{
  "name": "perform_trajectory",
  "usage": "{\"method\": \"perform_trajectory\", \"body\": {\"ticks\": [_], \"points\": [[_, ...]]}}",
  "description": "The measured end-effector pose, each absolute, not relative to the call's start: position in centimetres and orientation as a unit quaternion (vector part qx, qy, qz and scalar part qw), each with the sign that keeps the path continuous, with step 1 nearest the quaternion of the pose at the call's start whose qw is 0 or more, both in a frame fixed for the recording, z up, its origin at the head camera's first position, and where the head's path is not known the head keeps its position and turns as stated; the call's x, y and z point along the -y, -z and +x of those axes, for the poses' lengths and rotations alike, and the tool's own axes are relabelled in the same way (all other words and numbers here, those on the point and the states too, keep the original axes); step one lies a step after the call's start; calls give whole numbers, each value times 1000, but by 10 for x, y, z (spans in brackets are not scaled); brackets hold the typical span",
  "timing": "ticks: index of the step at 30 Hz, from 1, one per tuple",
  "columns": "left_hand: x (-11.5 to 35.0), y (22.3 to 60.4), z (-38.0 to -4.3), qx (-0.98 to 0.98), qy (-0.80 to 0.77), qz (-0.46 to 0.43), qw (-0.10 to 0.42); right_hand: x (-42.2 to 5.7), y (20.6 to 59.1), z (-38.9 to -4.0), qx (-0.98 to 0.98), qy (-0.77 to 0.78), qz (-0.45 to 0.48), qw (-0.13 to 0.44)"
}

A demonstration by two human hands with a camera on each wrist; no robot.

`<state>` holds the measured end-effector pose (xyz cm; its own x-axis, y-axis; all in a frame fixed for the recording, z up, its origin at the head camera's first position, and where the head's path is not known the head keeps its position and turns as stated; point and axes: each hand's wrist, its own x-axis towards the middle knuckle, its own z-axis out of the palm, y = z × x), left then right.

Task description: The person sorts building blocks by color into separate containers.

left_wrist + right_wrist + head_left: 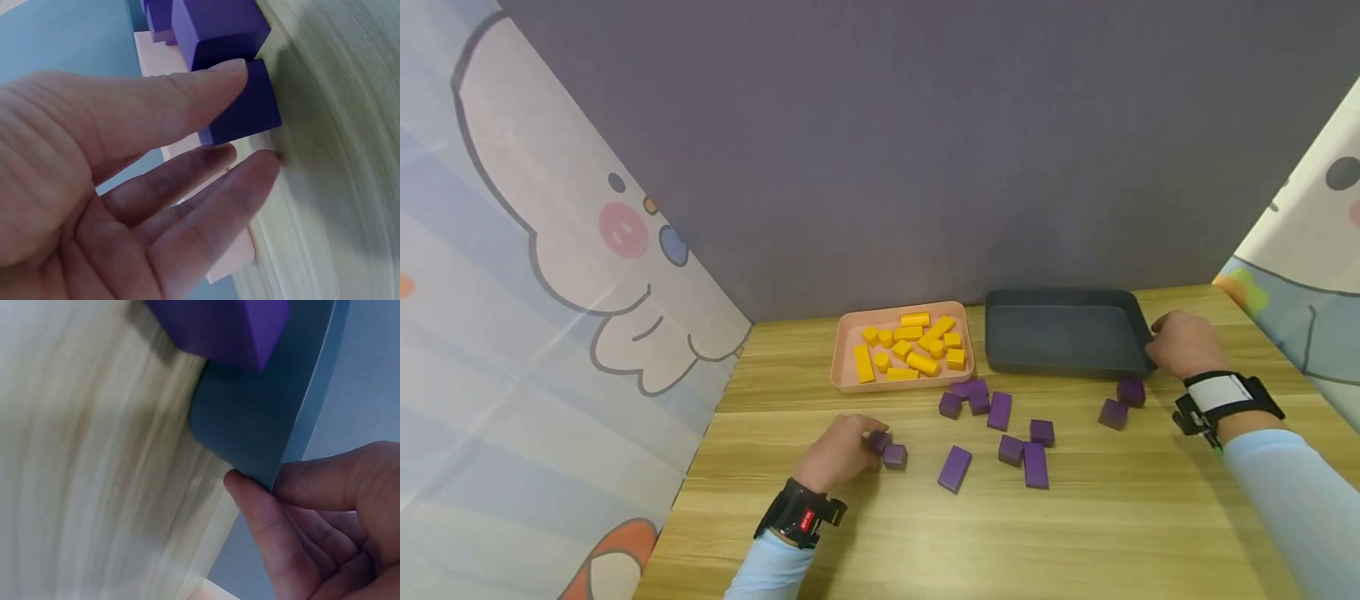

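Note:
My left hand [841, 454] is at the left of the loose blocks, with thumb and fingers about a small purple cube [878, 442]. In the left wrist view the thumb lies across that cube [247, 112], and the fingertips [225, 152] are right at its lower edge. A second purple cube [895, 457] stands against it. On the far right, my right hand [1187, 343] pinches the right wall of a dark grey tray [1066, 368] between thumb and fingers, near its front corner. The right wrist view shows this wall [250, 425] between the fingertips.
A pink tray [844, 385] of yellow blocks [902, 350] stands left of the grey tray. Purple blocks [955, 468] lie scattered on the wooden table [970, 542], two of them cubes [1113, 414] near the right hand. A grey wall [925, 150] rises behind.

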<state>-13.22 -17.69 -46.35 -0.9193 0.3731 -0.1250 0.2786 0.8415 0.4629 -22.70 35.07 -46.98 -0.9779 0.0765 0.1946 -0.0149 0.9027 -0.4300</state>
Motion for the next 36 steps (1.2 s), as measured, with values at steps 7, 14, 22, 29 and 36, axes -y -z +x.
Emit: {"method": "perform_trajectory", "body": {"ticks": [7, 14, 22, 29, 36], "points": [[175, 467, -135, -958, -217, 172, 78, -353, 469, -235, 974, -206, -9, 98], [180, 468, -141, -956, -226, 174, 66, -356, 476, -245, 979, -194, -33, 57], [170, 446, -152, -949, -252, 186, 43, -356, 478, -251, 981, -186, -32, 39], [121, 410, -182, -933, -287, 218, 7, -357, 479, -253, 981, -188, -50, 29], [56, 401, -224, -916, -323, 237, -26, -353, 477, -252, 980, -186, -54, 35]]}}
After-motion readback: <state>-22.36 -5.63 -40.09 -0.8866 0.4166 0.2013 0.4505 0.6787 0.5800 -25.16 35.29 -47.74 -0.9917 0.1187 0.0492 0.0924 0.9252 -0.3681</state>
